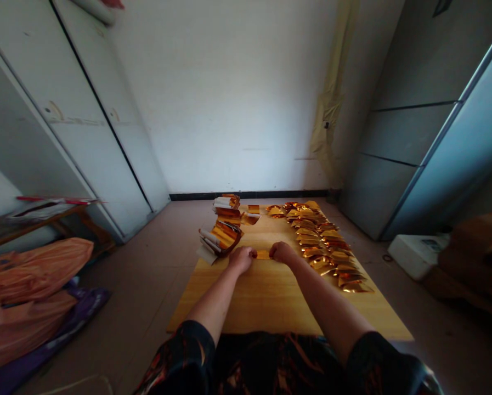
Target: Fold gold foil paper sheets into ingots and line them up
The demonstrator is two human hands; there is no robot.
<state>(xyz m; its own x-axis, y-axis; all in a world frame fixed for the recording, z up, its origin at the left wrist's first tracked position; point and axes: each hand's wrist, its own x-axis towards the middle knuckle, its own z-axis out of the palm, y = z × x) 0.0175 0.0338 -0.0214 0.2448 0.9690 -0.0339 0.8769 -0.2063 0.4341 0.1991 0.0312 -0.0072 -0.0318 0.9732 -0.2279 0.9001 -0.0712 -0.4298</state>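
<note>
A narrow strip of gold foil paper (263, 255) is stretched flat between my two hands, just over the wooden table (266, 296). My left hand (241, 259) pinches its left end, fingers closed. At the right end, my right hand (283, 252) grips it the same way. Left of my left hand lies a stack of gold foil sheets (226, 233) with whitish edges showing. Rows of folded gold foil pieces (311, 238) cover the table to the right of my right hand.
Behind the near stack sits another foil stack (227, 204), with a loose foil sheet (254, 209) beside it. A grey refrigerator (397, 137) and a white box (416, 253) stand at right. Orange bags (32, 285) lie at left, by a white cabinet (93, 109).
</note>
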